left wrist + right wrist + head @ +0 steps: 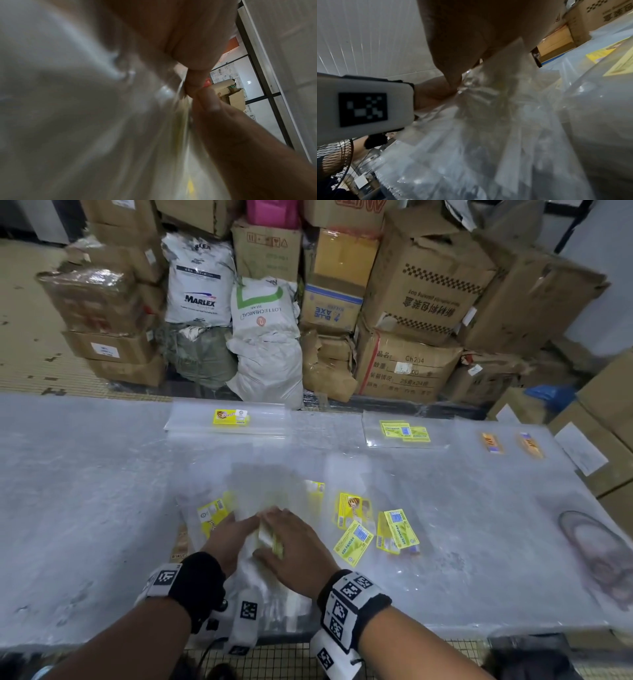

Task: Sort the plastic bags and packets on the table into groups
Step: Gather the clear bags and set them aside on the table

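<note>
Both hands meet at the bench's (85, 474) near edge: left hand (227, 537) and right hand (294, 546) pinch a clear plastic bag (270, 537) with a yellow label, above loose yellow-labelled packets (354, 537).

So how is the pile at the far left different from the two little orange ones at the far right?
The far-left pile is a wide, squared-up stack of clear bags with a yellow label; the two orange packets are small and narrow. The stack is one pile; the orange packets lie apart, side by side. Both sit near the table's far edge, away from the hands.
</note>
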A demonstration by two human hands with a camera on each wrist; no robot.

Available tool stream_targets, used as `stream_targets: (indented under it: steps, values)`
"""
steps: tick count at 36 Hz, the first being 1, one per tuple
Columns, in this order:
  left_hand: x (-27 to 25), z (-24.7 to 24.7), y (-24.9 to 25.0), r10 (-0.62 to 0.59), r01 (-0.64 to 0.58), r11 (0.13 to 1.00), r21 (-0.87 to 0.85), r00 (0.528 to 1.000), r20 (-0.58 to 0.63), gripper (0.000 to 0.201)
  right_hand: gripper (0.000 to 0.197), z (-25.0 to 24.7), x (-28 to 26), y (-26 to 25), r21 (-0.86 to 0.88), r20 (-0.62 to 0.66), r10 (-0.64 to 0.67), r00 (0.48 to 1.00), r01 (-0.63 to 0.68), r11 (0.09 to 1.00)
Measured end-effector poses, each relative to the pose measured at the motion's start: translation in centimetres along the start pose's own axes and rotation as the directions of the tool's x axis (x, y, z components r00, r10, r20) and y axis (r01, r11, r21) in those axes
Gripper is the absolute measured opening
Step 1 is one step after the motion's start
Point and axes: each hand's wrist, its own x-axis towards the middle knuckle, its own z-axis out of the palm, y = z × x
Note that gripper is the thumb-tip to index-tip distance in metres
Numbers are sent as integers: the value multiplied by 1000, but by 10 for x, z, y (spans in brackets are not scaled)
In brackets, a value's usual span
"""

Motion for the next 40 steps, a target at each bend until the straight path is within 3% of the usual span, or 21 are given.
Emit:
stream_targets:
  steps: [7,9,13,15,18,21,23,24,26,28,30,32,33,36,40]
  values:
    - [-1,-7,-2,-34,35,998,-56,999,4,20,75,-6,9,2,75,24,77,997,-78,994]
    - [-2,-7,-1,-33,32,997,-68,999,-12,19,65,-5,10,4,103,13,98,995,-99,990]
    - [-5,-6,3,-48,46,996,-72,998,-36,27,30,-5,9,-3,80,-51,22,998,-18,997]
    - [-7,-6,5,-54,51,994,-93,998,-35,31,44,-7,7,-10,66,-12,9,1000,-9,998]
    - [-8,-5,5,-38,39,996,-82,999,9,55,58,-2,7,-15,45,51,42,998,-44,998]
    - [-17,-2,10,-3,5,1000,-20,996,91,55,56,5,8,-16,123,71,64,995,-72,990]
    - [-17,-3,8,14,-14,1000,-1,996,87,63,51,3,8,-17,268,19,107,994,-108,957]
    - [-15,-4,7,27,-27,1000,4,997,73,57,48,1,7,-16,336,-25,152,988,-135,932]
    - [-11,-8,4,27,-29,999,45,999,34,30,46,-5,6,-11,354,-101,247,964,-197,914]
    - [-5,-13,0,-16,18,998,67,1000,-26,28,46,-8,3,2,283,-183,349,919,-291,914]
    - [4,-21,-8,-33,40,997,64,995,-96,48,47,-10,-1,18,156,-255,406,878,-377,913]
    - [20,-31,-20,-38,46,997,62,993,-116,81,58,-9,-8,36,-53,-255,468,846,-495,867]
    - [24,-33,-23,-43,49,997,56,993,-111,87,68,-9,-13,42,-121,-242,534,810,-571,812]
    - [24,-33,-23,-21,30,997,71,992,-127,68,85,-8,-22,54,-160,-222,657,720,-692,704]
    - [28,-36,-27,5,15,991,132,988,-153,98,79,-4,-25,61,-152,-162,670,724,-689,708]
